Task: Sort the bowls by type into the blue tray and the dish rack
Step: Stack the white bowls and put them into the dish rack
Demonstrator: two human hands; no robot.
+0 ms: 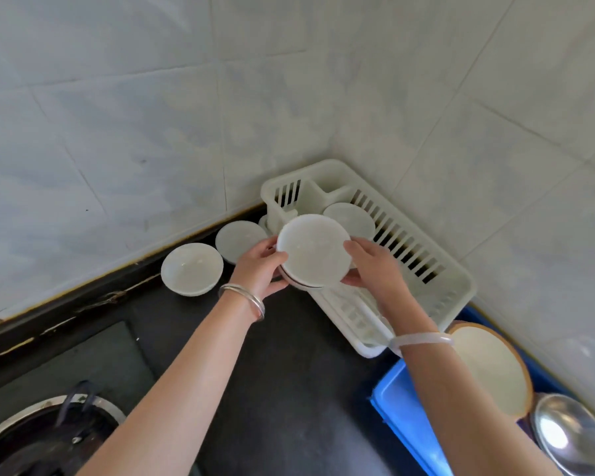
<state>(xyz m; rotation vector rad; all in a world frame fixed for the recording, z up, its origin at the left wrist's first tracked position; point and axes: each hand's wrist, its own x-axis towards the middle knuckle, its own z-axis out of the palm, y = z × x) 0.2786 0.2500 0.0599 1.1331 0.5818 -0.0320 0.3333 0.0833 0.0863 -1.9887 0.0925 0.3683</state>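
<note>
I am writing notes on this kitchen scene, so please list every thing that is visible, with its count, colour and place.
White bowls held: a stack, count unclear, between both hands above the rack.
White bowls on counter: two clearly seen, left of the rack.
White bowl in rack: one, far end.
Dish rack: one, white, wall corner.
Blue tray: one, lower right.
Brown-rimmed bowl: one, white inside, in the tray.
Metal bowl: one, silver, in the tray.
Stove burner: one, lower left.
Left hand: silver bangle.
Right hand: pale bangle.
</note>
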